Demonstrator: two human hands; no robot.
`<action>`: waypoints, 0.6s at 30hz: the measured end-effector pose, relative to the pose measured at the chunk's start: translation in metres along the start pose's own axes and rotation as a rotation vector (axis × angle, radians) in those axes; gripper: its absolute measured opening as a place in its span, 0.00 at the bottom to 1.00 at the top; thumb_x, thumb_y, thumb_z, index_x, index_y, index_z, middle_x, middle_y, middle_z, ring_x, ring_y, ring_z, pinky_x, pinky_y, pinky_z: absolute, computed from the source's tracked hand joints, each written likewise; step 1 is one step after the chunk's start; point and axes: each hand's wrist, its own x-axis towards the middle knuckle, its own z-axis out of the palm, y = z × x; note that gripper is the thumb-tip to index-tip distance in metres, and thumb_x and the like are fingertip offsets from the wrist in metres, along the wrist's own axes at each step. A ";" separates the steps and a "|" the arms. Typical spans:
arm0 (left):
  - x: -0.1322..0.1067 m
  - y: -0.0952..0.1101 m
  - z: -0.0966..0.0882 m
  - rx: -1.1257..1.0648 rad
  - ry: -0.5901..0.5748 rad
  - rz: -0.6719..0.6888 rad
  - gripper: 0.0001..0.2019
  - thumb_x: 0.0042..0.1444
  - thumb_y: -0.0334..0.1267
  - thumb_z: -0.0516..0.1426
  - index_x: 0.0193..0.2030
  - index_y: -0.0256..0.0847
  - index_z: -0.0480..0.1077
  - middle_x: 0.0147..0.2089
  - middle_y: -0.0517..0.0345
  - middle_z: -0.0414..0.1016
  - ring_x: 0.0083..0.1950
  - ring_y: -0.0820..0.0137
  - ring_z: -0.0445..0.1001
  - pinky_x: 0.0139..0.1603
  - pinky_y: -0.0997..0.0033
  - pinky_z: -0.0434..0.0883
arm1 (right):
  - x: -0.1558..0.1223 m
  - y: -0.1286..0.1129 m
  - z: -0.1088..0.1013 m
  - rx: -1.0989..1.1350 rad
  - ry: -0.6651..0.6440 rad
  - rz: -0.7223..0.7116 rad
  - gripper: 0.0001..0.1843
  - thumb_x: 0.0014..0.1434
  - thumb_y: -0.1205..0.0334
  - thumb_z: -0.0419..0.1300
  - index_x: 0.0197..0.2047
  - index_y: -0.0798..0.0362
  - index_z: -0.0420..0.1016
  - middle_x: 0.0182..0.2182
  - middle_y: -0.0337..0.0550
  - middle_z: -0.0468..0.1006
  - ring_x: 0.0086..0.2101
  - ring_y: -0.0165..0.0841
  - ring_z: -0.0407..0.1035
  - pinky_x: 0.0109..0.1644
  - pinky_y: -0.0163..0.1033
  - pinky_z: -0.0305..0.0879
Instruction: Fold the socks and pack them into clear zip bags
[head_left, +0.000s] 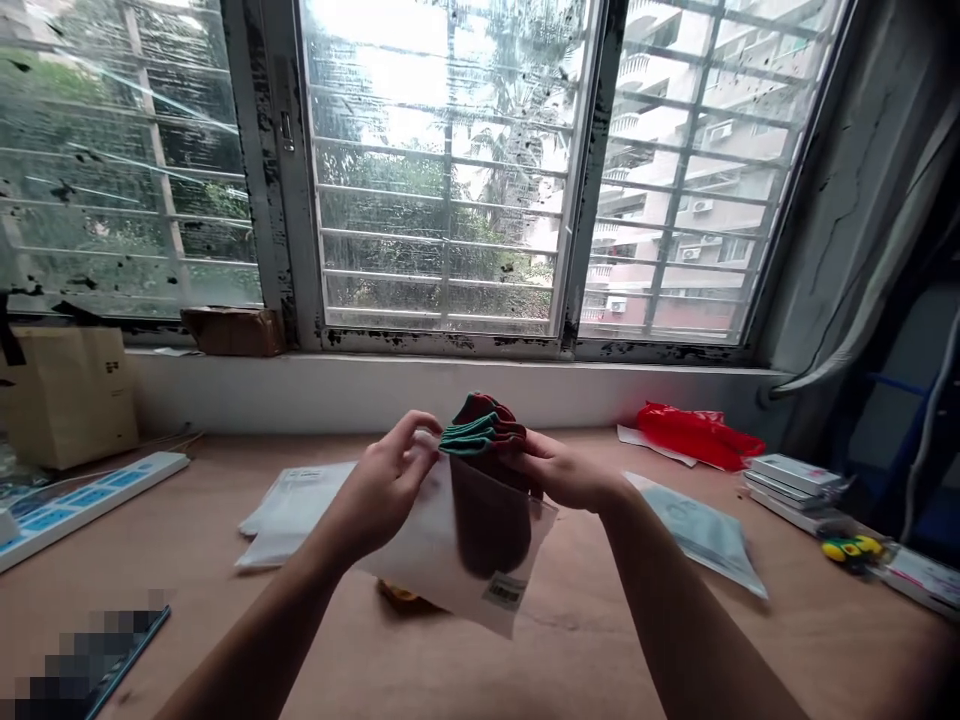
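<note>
Folded fabric (484,432), partly bagged, above brown table (585,650); 3 barred panes (442,200) behind.

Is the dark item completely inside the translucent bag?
No, the dark item has its green-edged top sticking out of the translucent bag.

My left forearm (285,610) rises from the bottom edge, slanting up to the right. At its end, near the centre, my left hand (388,482) has its index finger bent and its thumb stretched inward, gripping. My right forearm (671,600) slants up to the left, and my right hand (570,474) points inward, fingers partly hidden. I have the two hands almost level, near each other but apart.
</note>
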 end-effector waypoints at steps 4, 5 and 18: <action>0.002 -0.006 0.000 -0.061 0.114 -0.027 0.15 0.56 0.48 0.61 0.47 0.44 0.71 0.37 0.56 0.81 0.37 0.65 0.79 0.36 0.72 0.72 | 0.003 -0.002 0.004 0.049 -0.122 -0.089 0.20 0.53 0.59 0.68 0.49 0.55 0.74 0.38 0.41 0.78 0.38 0.34 0.73 0.41 0.38 0.72; 0.003 -0.007 0.000 -0.059 0.124 -0.018 0.14 0.56 0.48 0.61 0.44 0.43 0.73 0.37 0.55 0.82 0.39 0.63 0.80 0.38 0.72 0.73 | 0.005 -0.001 0.008 0.084 -0.116 -0.133 0.23 0.51 0.62 0.70 0.50 0.55 0.74 0.40 0.42 0.78 0.41 0.35 0.73 0.47 0.40 0.71; 0.000 0.003 -0.005 -0.084 0.191 -0.030 0.14 0.56 0.51 0.61 0.35 0.41 0.76 0.34 0.55 0.83 0.34 0.66 0.79 0.28 0.76 0.69 | 0.024 0.011 0.031 0.602 0.153 -0.280 0.22 0.41 0.69 0.73 0.41 0.49 0.75 0.34 0.33 0.77 0.36 0.29 0.73 0.45 0.33 0.68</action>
